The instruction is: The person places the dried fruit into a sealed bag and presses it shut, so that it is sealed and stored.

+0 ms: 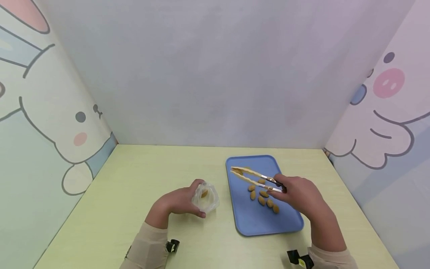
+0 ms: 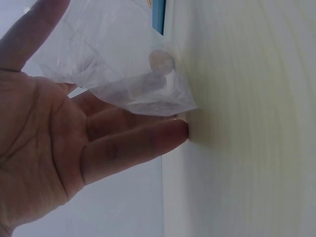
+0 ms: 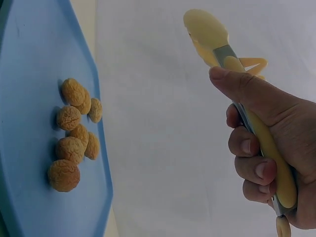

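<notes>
A clear plastic bag [image 1: 212, 203] stands with its mouth up on the table, with a brown almond [image 1: 204, 193] inside. My left hand [image 1: 181, 200] holds the bag's side between thumb and fingers; in the left wrist view the fingers [image 2: 143, 148] lie along the bag [image 2: 123, 59]. My right hand [image 1: 300, 194] grips cream-tipped metal tongs [image 1: 262, 176] above the blue tray [image 1: 248, 220]. Between the tong tips a brown piece shows, seemingly an almond. Several wrinkled almonds [image 1: 261, 201] lie on the tray. In the right wrist view my hand [image 3: 276, 138] wraps round the tongs' handle [image 3: 266, 136].
The pale yellow table [image 1: 134, 175] carries the tray on its right half, the bag left of it. A grey-white wall [image 1: 215, 74] rises behind the table. Side panels [image 1: 43, 149] with cartoon animals stand at both sides.
</notes>
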{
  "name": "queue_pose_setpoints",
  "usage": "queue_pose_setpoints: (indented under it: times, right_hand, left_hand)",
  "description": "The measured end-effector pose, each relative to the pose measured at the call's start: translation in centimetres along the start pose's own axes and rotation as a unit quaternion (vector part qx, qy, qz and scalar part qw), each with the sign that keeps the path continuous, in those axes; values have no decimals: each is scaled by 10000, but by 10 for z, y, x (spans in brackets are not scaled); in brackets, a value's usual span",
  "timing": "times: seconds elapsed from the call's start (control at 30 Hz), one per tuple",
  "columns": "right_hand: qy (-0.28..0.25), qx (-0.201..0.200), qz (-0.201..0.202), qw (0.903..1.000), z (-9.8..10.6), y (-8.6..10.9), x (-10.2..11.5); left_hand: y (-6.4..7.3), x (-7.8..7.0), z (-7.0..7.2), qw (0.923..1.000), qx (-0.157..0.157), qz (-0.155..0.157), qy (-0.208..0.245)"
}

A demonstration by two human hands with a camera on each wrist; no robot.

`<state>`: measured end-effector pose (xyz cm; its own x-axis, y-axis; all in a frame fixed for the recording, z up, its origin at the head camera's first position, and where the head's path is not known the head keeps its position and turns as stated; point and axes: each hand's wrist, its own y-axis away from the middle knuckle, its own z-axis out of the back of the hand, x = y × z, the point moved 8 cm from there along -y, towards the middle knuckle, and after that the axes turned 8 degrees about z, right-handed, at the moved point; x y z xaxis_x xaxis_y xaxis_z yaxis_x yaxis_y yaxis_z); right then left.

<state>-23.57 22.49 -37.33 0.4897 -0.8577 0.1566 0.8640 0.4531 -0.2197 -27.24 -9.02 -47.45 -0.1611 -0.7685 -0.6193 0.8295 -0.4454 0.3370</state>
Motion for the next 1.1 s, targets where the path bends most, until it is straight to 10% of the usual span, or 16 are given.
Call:
queue_pose_setpoints:
  times: [1.1]
  right_hand:
    - [467,369,1093,9922,-31,-30,58]
  left_hand:
    - [-1,-3,1,10000,32,-78,-10]
